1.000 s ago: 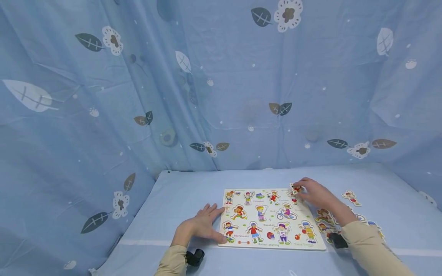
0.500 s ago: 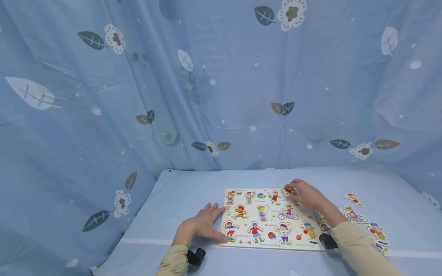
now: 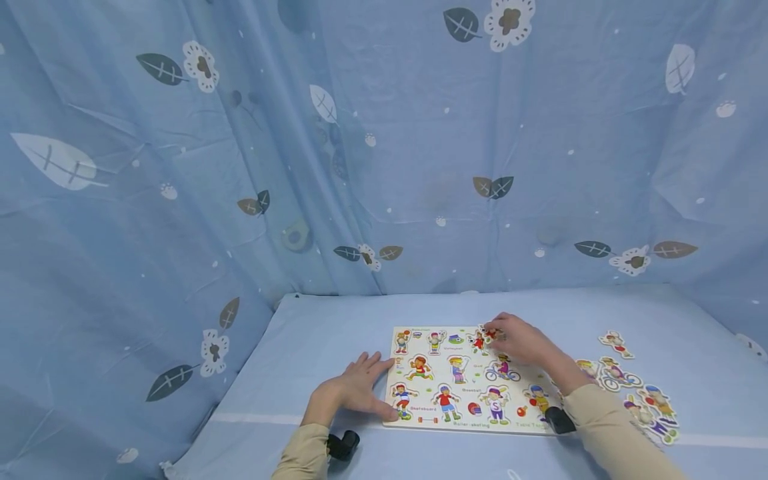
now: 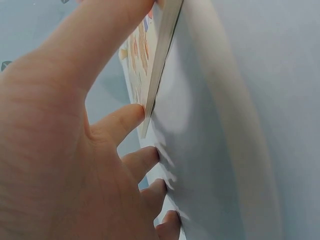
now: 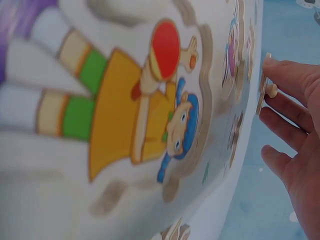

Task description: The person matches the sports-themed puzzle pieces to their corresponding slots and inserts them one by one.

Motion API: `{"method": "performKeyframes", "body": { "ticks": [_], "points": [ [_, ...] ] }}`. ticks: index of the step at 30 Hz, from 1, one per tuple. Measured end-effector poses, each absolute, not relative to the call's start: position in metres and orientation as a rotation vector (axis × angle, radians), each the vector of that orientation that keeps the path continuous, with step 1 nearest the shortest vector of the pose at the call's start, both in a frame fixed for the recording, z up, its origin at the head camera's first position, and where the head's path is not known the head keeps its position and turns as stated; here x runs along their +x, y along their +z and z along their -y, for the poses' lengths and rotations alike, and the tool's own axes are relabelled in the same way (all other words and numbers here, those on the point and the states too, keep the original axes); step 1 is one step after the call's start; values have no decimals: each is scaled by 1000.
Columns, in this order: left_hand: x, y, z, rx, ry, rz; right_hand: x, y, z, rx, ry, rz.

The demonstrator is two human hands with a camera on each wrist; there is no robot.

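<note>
A wooden puzzle board (image 3: 426,393) with pictures of children at sports lies on the table. My left hand (image 3: 354,387) rests at its left edge, fingers spread, with thumb and forefinger touching the side in the left wrist view. Over the board's back right part, my right hand (image 3: 522,340) pinches a thin wooden puzzle piece (image 5: 261,95) with a small round knob (image 5: 271,90). From the head, that piece overlaps the printed football player (image 3: 478,343). Its picture is mostly hidden by the fingers. A table tennis figure (image 5: 120,110) fills much of the right wrist view.
Several loose puzzle pieces lie right of the board, among them a cyclist (image 3: 615,377), a figure in yellow (image 3: 659,399) and one farther back (image 3: 617,343). My right forearm covers part of them. A blue patterned curtain (image 3: 390,133) hangs behind the table.
My right hand has carried the puzzle piece leftward along the board's back edge, from the back right corner to the football player. More loose pieces now show. The left hand stays at the board.
</note>
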State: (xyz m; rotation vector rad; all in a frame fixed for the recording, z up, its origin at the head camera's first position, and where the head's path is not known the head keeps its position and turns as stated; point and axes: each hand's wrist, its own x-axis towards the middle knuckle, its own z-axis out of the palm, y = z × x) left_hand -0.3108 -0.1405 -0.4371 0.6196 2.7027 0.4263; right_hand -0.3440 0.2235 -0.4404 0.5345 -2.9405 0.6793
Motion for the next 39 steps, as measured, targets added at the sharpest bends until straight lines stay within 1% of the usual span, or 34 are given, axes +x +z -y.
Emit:
{"method": "performKeyframes", "body": {
  "ticks": [11,28,39],
  "points": [
    [-308,-433,141,647,461,-2694,-344,-441,-210,547,662,2973],
    [-308,-431,140,617,456,-2690,-347,-443,-204,578,625,3002],
    [-306,-429,139,614,445,-2692,-348,-444,-200,542,604,3040]
  ]
}}
